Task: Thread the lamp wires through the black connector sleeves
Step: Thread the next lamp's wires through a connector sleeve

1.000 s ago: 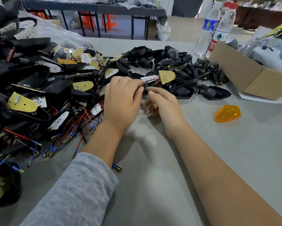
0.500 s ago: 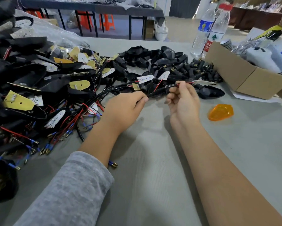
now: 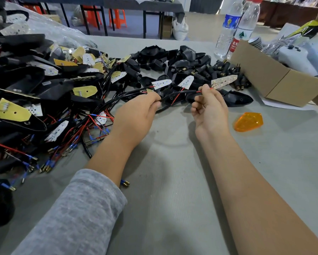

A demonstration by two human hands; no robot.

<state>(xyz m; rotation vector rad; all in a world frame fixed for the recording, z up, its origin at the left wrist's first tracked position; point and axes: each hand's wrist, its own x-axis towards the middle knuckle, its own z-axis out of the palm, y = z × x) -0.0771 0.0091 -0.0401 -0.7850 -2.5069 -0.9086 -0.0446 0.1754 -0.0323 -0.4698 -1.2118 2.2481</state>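
Observation:
My right hand [image 3: 208,105] pinches the red and black lamp wire [image 3: 184,92] close to a white LED board [image 3: 223,81] that sticks out past my fingertips. The black sheathed part of that wire runs left into my left hand [image 3: 136,115], which grips it at table height. A pile of black connector sleeves [image 3: 206,68] with brass ends lies just behind both hands. Black lamp housings [image 3: 236,98] lie beside my right hand. What the left fingers enclose is hidden.
A big heap of wired lamp boards and housings [image 3: 35,100] fills the left side. An orange lens [image 3: 248,121] lies right of my right hand. A cardboard box [image 3: 276,80] and two water bottles [image 3: 235,28] stand at the back right. Grey table cloth [image 3: 173,181] covers the front.
My hands have drawn apart: the right hand moved right and up with the LED board, stretching the wire. The left hand stayed near the heap, holding the wire's other part.

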